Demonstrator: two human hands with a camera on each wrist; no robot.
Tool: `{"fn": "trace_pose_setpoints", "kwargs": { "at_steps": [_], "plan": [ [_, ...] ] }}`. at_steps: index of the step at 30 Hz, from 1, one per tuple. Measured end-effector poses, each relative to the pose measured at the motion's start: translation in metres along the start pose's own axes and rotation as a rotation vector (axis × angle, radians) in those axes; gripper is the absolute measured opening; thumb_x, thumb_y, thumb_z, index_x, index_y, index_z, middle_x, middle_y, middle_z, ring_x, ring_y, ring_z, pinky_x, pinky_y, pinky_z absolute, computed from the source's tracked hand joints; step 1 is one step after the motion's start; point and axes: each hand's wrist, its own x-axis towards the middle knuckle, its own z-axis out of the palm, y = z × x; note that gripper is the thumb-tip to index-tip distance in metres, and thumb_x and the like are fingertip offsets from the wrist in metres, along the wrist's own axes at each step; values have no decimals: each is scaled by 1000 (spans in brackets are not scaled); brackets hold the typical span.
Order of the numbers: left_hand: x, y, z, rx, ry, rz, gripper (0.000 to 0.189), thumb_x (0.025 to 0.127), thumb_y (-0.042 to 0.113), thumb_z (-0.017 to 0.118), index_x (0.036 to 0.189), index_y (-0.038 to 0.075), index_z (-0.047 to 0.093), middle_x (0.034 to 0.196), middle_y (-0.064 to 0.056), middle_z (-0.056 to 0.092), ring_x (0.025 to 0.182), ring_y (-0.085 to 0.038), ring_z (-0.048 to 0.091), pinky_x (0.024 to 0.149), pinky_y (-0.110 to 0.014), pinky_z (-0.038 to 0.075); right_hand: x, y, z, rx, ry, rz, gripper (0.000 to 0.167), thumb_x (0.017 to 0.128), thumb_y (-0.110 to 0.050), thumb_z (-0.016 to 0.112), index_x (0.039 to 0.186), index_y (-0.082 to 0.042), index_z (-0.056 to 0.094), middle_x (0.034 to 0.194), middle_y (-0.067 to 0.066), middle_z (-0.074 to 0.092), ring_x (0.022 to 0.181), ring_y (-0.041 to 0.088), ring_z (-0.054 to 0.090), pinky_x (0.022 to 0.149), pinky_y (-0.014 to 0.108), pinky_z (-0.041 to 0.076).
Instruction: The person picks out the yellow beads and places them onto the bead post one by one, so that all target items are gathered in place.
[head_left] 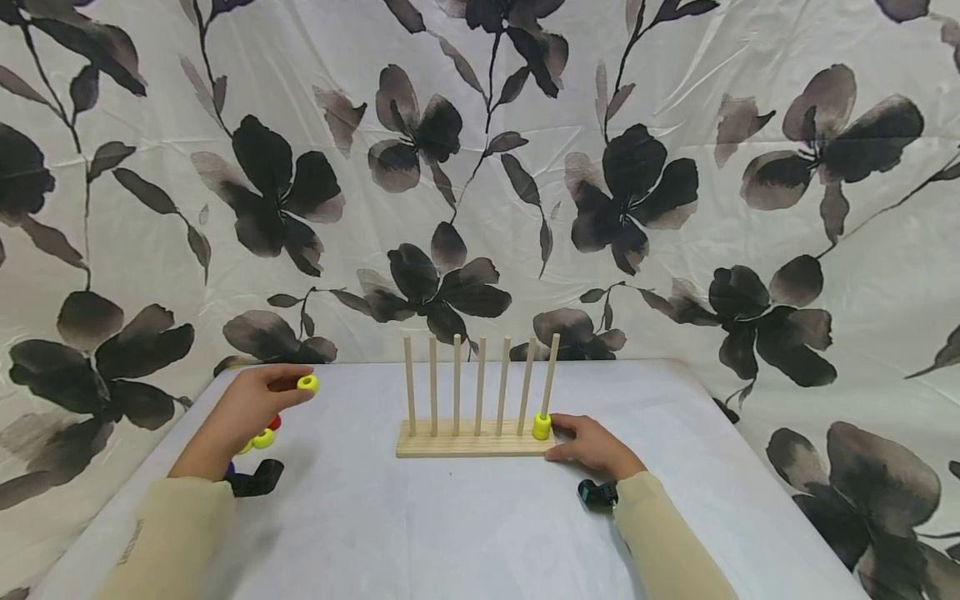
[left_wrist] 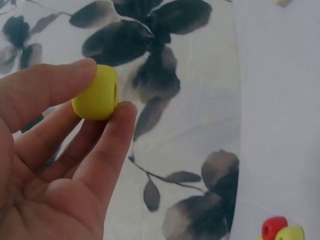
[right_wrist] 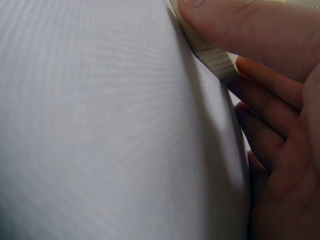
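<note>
Thumb and fingers of the left hand (head_left: 251,408) pinch a yellow bead (head_left: 307,383) above the table's left side. In the left wrist view the bead (left_wrist: 95,97) shows its hole facing right. A wooden peg rack (head_left: 472,447) with several upright pegs stands mid-table. Yellow beads (head_left: 542,427) sit at the bottom of its rightmost peg. The right hand (head_left: 596,446) grips the rack's right end. In the right wrist view, the thumb lies along one side of the wooden base (right_wrist: 217,62), the fingers on the other.
Below the left hand lie loose beads, among them a red bead (head_left: 275,422) and a yellow bead (head_left: 263,438), partly hidden by the arm. A white cloth covers the table (head_left: 420,533). Behind it hangs a floral curtain (head_left: 525,208).
</note>
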Motion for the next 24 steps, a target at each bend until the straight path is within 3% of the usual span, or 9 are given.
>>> {"fn": "trace_pose_setpoints", "kwargs": {
  "at_steps": [8, 16, 24],
  "plan": [
    [4, 20, 2, -54, -7, 29, 58, 89, 42, 68, 137, 13, 54, 133, -17, 59, 122, -36, 55, 100, -56, 45, 0, -2, 0, 3, -2, 19, 78, 74, -36, 83, 142, -16, 50, 149, 9, 46, 142, 35, 35, 115, 58, 26],
    [11, 39, 2, -52, -16, 87, 50, 91, 31, 67, 135, 11, 54, 131, -16, 60, 120, -33, 56, 102, -54, 46, -1, -2, 0, 6, -1, 9, 78, 74, -35, 83, 142, -16, 51, 148, 9, 47, 142, 34, 36, 116, 57, 27],
    [16, 61, 5, -53, -10, 54, 50, 92, 31, 66, 137, 12, 54, 131, -16, 60, 120, -34, 56, 103, -55, 45, 0, 2, -2, -41, 4, -30, 76, 75, -37, 82, 141, -16, 52, 148, 8, 48, 141, 34, 37, 114, 56, 30]
  ]
}}
